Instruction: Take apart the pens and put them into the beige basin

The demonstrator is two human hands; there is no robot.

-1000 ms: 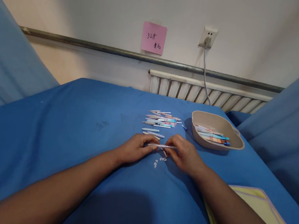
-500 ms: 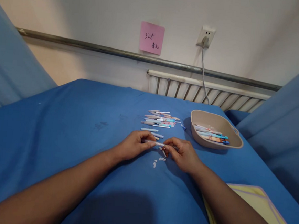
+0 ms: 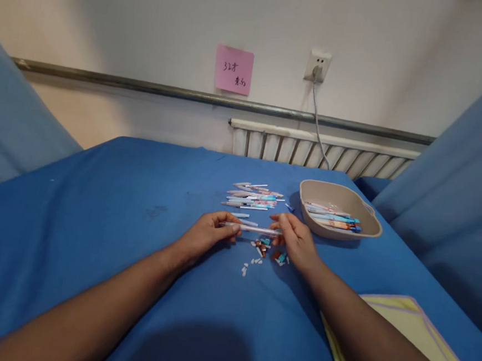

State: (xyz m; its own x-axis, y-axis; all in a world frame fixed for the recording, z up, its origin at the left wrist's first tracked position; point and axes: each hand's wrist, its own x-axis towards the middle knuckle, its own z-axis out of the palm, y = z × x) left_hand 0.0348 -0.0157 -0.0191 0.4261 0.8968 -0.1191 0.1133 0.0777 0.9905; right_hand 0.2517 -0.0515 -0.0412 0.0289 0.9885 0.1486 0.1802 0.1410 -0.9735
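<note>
A slim pale pen (image 3: 257,230) lies level between my two hands above the blue cloth. My left hand (image 3: 211,232) is closed in a pinch on its left part. My right hand (image 3: 297,241) has its fingers closed around the pen's right end. Just below the pen are small brown and teal pieces (image 3: 263,248), with another little cluster of brown and teal parts (image 3: 280,257) under my right hand. Several tiny white bits (image 3: 246,267) are scattered nearer to me. Beyond my hands lie several pen parts (image 3: 252,197) in a loose pile.
A beige basket (image 3: 342,189) holding several pens stands at the right. A yellow cloth (image 3: 396,326) lies under my right forearm. Against the wall are a radiator (image 3: 277,144), a metal rail (image 3: 168,90) and a plugged-in cable (image 3: 318,117). Blue curtains hang on both sides.
My right hand has slid rightward along the pen, so more of its length shows between my hands. The view has shifted slightly, showing more small brown and teal pieces.
</note>
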